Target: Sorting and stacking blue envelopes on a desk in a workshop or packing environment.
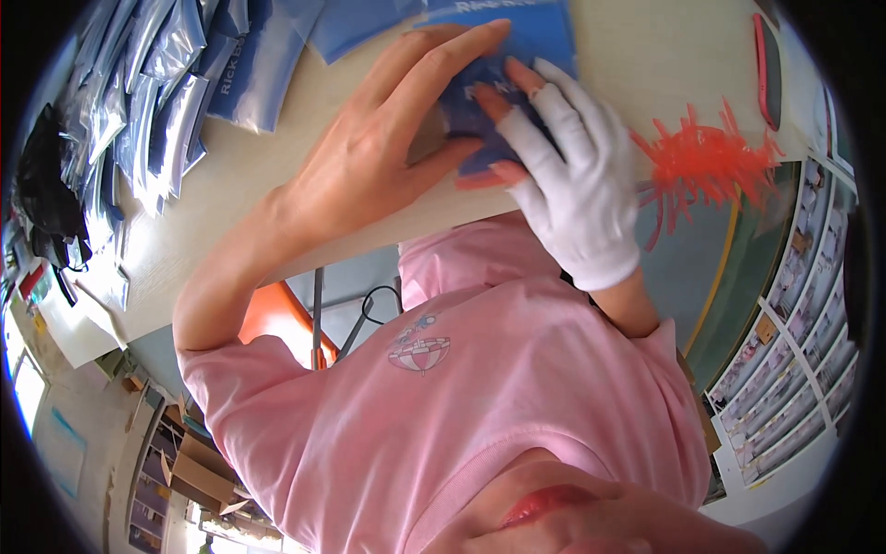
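On the pale table in front of me lies a blue printed packet [544,32]. A dark blue piece [494,134], its kind hidden by the hands, lies at its near side, with a red strip [482,182] along the lower edge. My left hand [388,129] is bare and arches over the packet's left side, fingers stretched and thumb apart. In a white glove with bare fingertips, my right hand [577,171] rests its spread fingers on the dark blue piece. Its thumb is beside the red strip.
Many clear-and-blue packets [171,102] are heaped at the left, next to a black bag-like thing [51,185]. A bunch of thin red plastic strips [711,162] lies at the right table edge, below a red-edged phone-like object [768,72]. Shelves [784,360] stand beyond.
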A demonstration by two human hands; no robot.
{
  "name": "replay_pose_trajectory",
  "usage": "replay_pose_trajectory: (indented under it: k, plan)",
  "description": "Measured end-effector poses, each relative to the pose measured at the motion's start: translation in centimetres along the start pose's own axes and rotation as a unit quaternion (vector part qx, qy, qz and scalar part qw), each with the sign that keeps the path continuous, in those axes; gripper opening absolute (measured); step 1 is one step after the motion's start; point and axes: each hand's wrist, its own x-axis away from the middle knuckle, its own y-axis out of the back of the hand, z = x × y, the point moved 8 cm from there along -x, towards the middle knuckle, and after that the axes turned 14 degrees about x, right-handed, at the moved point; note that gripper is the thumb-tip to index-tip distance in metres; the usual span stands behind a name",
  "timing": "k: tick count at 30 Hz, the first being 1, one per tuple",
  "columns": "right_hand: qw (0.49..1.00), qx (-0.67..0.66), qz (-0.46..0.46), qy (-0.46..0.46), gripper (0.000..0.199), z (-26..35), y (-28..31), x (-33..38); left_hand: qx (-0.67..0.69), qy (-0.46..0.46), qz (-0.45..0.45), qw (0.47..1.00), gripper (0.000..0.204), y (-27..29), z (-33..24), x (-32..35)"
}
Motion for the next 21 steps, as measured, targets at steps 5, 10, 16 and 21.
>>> replay_pose_trajectory:
  k: [5, 10, 16, 21]
  plan:
    - [0.982, -0.076, -0.146, -0.09, 0.049, -2.9, 0.9, 2.3, -0.09, -0.007, 0.024, 0.996, 0.087, -0.1, -0.6, -0.4]
    - [0.978, -0.077, -0.067, -0.182, 0.056, -4.3, -0.6, 2.1, -0.178, 0.047, -0.052, 0.981, 0.086, 0.8, -1.1, 0.9]
    - [0.971, -0.124, -0.11, -0.17, 0.059, -3.2, 0.3, 1.4, -0.024, 0.061, -0.033, 0.997, 0.068, -1.0, -1.6, 0.6]
    - [0.944, -0.244, -0.082, -0.208, 0.068, -2.8, -1.3, 1.6, -0.025, 0.026, 0.004, 0.999, 0.066, -2.8, -1.1, 1.0]
